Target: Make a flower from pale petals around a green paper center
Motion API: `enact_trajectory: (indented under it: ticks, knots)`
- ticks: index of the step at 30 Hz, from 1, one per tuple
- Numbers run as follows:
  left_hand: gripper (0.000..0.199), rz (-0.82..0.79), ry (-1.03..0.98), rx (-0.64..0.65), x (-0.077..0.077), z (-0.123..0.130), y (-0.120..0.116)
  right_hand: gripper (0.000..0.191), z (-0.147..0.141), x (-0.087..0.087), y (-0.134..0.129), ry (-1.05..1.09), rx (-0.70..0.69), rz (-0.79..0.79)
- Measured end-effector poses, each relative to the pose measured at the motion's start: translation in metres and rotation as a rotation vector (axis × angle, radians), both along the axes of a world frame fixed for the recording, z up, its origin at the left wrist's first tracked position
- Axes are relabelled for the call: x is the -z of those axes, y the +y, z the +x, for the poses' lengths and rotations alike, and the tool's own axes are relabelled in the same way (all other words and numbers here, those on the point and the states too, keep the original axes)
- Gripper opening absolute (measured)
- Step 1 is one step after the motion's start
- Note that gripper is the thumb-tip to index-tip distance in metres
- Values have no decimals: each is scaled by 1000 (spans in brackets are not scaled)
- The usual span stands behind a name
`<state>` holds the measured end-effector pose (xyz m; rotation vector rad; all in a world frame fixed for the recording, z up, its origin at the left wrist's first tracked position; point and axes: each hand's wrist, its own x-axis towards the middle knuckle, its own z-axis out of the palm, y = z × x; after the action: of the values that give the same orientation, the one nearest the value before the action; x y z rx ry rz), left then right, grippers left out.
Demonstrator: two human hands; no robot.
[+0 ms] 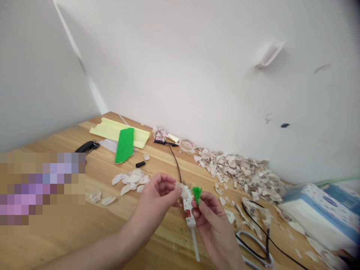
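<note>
Left grip (161, 192) pinches a petal (184, 190), right grip (212, 217) a green tuft (197, 193); tissue pack (316, 219) contents unclear.

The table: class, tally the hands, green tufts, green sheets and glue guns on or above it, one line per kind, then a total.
Left hand and right hand: 2
Green tuft: 1
Green sheet: 1
Glue gun: 1
Total: 5

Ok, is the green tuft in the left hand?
No, the right hand holds the green tuft; the left hand pinches a pale flake.
</note>
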<state>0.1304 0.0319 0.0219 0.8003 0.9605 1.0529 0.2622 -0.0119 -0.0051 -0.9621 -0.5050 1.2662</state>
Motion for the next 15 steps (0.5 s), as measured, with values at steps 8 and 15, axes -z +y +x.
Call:
enact_trajectory:
  ticks: [8,15]
  knots:
    - [33,19,5,9,5,1,-3,25,-7,5,0,8,0,-18]
    - [35,28,28,4,6,1,-4,22,-9,2,-2,9,-53,21]
